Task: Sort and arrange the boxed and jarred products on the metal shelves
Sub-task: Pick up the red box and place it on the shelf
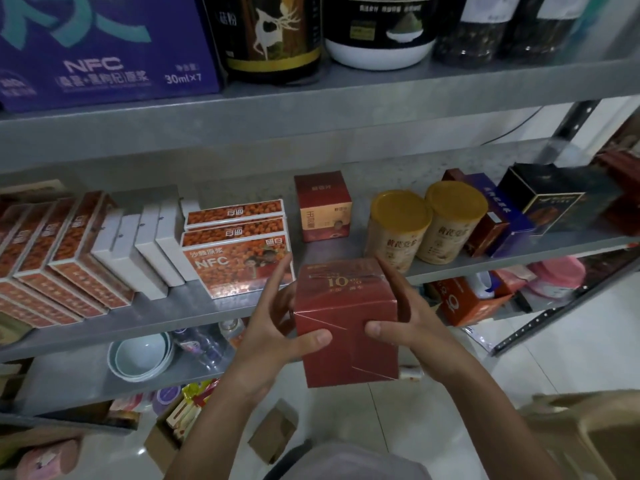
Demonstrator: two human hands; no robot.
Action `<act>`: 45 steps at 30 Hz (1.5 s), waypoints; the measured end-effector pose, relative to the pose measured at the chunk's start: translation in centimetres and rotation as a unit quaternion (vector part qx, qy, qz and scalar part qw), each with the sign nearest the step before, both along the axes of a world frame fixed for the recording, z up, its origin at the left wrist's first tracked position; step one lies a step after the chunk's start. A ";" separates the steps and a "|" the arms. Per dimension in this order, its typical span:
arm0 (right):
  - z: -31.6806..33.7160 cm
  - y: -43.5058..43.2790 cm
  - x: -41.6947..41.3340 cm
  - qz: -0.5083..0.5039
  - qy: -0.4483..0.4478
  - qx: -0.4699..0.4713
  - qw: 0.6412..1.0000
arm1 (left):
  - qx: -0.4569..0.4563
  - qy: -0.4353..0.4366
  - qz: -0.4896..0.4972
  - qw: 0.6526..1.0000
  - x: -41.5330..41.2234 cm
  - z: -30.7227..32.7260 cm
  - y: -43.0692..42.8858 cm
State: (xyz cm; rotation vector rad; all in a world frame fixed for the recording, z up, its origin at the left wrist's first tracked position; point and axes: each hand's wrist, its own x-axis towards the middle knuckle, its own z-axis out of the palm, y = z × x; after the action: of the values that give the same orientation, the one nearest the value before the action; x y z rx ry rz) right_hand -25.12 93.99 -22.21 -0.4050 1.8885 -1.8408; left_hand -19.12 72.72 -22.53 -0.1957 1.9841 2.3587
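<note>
Red box (348,323): just before the shelf (156,322).
My left hand (270,327): fingers spread, gripping its left side.
My right hand (415,317): fingers spread, gripping its right side.

Bare forearms (221,410), short-nailed fingers (313,341), and a pale greyish garment (346,462) at the chest.
</note>
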 end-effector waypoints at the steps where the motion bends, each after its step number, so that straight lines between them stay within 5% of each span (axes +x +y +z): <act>1: 0.2 0.0 0.1 0.000 0.002 -0.001 1.000 | 0.005 0.004 0.003 1.000 -0.1 0.0 -0.1; 9: -0.4 0.1 1.1 0.049 -0.018 -0.035 0.998 | 0.130 0.013 0.047 0.990 -0.6 0.7 -0.4; 13: -1.0 -0.9 1.7 -0.022 -0.033 -0.056 0.998 | 0.134 -0.019 0.051 0.989 -0.3 0.3 -0.6; 19: -1.1 -1.9 2.1 -0.121 -0.056 -0.080 0.988 | -0.039 0.007 -0.032 0.999 -0.5 0.2 -0.8; 25: -0.3 -1.4 2.1 -0.138 -0.096 -0.134 0.977 | -0.236 0.086 -0.098 0.963 -0.5 1.2 -0.1; 33: -0.4 -1.2 2.2 -0.117 -0.152 -0.142 0.971 | -0.263 0.153 -0.011 0.953 -0.9 1.8 0.5; 39: -2.2 0.0 2.5 -0.060 -0.134 -0.117 0.982 | -0.083 0.073 0.072 0.991 -0.9 1.3 -0.3; 45: -2.8 -1.7 2.2 -0.033 -0.101 -0.118 0.987 | 0.108 -0.010 0.087 0.990 -0.2 0.7 0.0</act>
State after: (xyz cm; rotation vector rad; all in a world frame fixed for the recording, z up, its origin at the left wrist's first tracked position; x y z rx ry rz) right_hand -22.87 92.33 -25.00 -0.2248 1.5749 -2.0727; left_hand -19.30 72.75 -21.83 -0.3949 1.7498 2.6442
